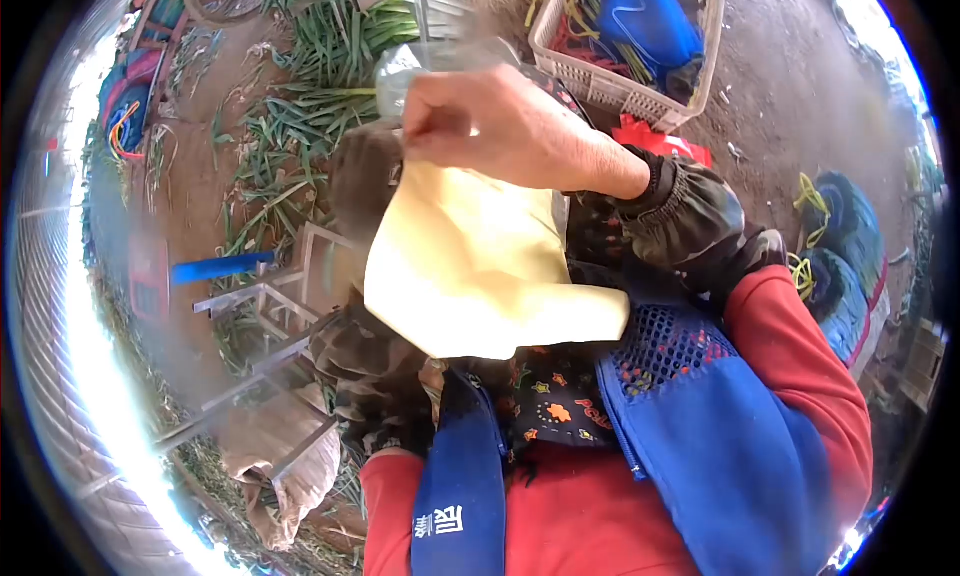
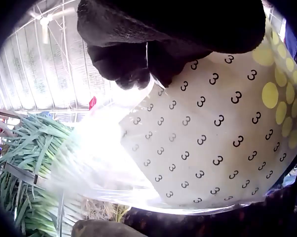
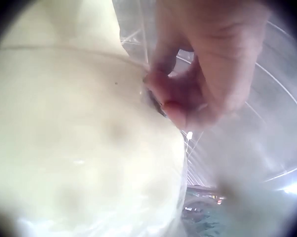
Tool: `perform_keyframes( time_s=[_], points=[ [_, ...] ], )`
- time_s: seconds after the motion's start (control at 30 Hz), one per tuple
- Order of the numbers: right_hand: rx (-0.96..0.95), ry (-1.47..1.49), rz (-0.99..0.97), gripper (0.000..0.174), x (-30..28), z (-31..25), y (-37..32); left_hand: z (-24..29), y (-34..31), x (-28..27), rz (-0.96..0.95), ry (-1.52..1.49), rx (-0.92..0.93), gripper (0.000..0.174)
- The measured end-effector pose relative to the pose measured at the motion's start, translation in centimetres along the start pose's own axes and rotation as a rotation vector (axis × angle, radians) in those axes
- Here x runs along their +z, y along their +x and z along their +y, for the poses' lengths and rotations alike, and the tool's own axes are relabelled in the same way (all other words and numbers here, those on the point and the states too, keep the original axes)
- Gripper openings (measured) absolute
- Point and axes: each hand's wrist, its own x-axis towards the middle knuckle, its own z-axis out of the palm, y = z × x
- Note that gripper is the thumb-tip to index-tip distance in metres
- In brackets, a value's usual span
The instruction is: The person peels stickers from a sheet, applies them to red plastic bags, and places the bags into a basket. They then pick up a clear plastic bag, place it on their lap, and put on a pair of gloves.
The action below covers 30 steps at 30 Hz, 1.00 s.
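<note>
My bare right hand (image 1: 500, 126) pinches the upper edge of a large yellow sheet (image 1: 480, 256) between thumb and fingers. The sheet hangs over my lap, its lower end curling up. In the left wrist view its pale backing (image 2: 212, 143) carries rows of black "3" marks, with yellow dots along one side. My left hand (image 2: 131, 69) is a dark shape there, fingers curled at the sheet's upper corner; the sheet and sleeve hide it in the head view. Clear plastic (image 2: 109, 195) lies along the sheet's lower edge. In the right wrist view, the fingertips (image 3: 175, 111) press on the rim.
Bunches of green onions (image 1: 330, 46) lie on the ground ahead. A pale plastic crate (image 1: 630, 96) holds a blue bundle and cords. A metal frame (image 1: 270, 306) with a blue bar (image 1: 222, 267) stands at left. Blue-green bundles (image 1: 840, 221) tied with yellow cord lie at right.
</note>
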Motion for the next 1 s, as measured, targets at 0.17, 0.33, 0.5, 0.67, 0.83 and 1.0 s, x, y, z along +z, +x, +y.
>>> perform_keyframes(
  time_s=[0.17,0.33,0.5,0.67,0.83,1.0],
  points=[
    [0.096,-0.239,0.024,0.036,-1.7,-0.7,-1.2,-1.8,-0.8,-2.1,-0.061,0.033,-0.097,0.011],
    [0.167,-0.180,0.092,0.042,-3.1,2.5,-5.8,-4.3,-0.7,-2.5,-0.034,0.098,-0.189,0.009],
    [0.379,-0.022,-0.001,0.042,-2.6,4.1,-9.6,-6.9,0.7,-2.7,0.080,0.224,-0.238,0.009],
    [0.380,0.143,0.160,0.043,-1.1,4.1,-7.7,-4.9,3.1,-3.4,0.203,0.050,-0.414,0.015],
    [0.342,0.222,0.209,0.042,-0.3,4.9,-4.0,-2.8,4.4,-5.5,0.178,-0.083,-0.663,0.017],
    [0.370,0.396,0.145,0.037,1.0,7.0,-0.1,-3.9,3.4,-7.9,0.304,-0.280,-0.731,0.015]
  ],
)
